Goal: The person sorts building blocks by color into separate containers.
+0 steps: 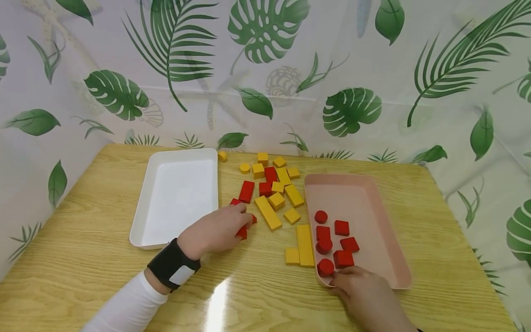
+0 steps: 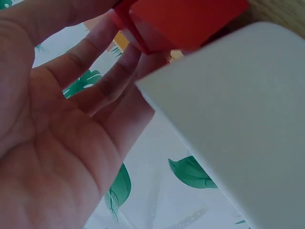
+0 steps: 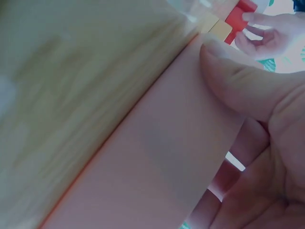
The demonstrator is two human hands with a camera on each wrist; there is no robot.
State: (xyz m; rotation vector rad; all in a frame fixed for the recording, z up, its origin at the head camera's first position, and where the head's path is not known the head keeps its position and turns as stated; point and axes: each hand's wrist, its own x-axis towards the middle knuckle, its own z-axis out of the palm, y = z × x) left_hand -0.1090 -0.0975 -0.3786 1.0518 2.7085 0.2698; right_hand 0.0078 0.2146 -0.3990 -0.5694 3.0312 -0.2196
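Observation:
My left hand (image 1: pixel 217 228) reaches over a few red blocks beside the white tray (image 1: pixel 176 198), its fingers partly hiding them. In the left wrist view, thumb and fingertips close around a red block (image 2: pixel 190 21). My right hand (image 1: pixel 367 293) grips the near left corner of the pink tray (image 1: pixel 373 216). As the right wrist view shows, the thumb presses the tray's outer wall (image 3: pixel 162 138) while the fingers go over the rim. Several red blocks lie inside the pink tray, among them a cylinder (image 1: pixel 325 267) and a cube (image 1: pixel 343 259) by the fingers.
Loose yellow blocks, such as a long bar (image 1: pixel 268 213), lie between the two trays with a few red ones (image 1: pixel 246 192). A yellow plank (image 1: pixel 305 245) and a small yellow block (image 1: pixel 292 256) sit against the pink tray's left side. Leaf-printed cloth (image 1: pixel 265 92) hangs behind the wooden table.

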